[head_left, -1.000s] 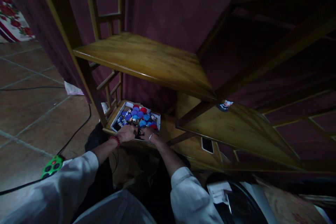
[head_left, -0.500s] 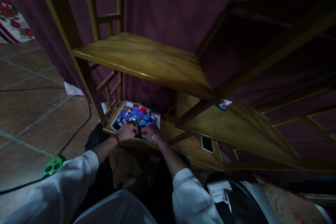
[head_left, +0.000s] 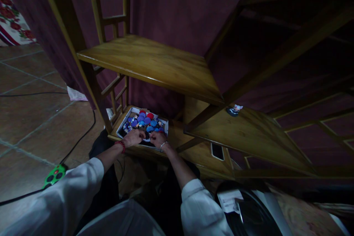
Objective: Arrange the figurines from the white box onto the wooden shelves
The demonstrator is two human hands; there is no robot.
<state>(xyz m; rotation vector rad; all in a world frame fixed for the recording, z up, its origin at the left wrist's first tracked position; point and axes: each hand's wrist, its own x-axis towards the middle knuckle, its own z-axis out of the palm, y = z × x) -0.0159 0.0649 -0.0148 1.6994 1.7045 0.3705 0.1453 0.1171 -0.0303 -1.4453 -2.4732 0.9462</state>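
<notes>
Hands meet at the near edge of the white box (head_left: 165,122) of round badges (head_left: 146,120) (blue, purple, red) on the lowest shelf (head_left: 179,138). My left hand (head_left: 134,137) and right hand (head_left: 157,139) rest curled on something dark; I cannot tell their grip.

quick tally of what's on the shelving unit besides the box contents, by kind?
White box of round pieces: 1
Phone: 1
Small figure: 1
Total: 3
Left hand and right hand rest at the box's near edge.
</notes>
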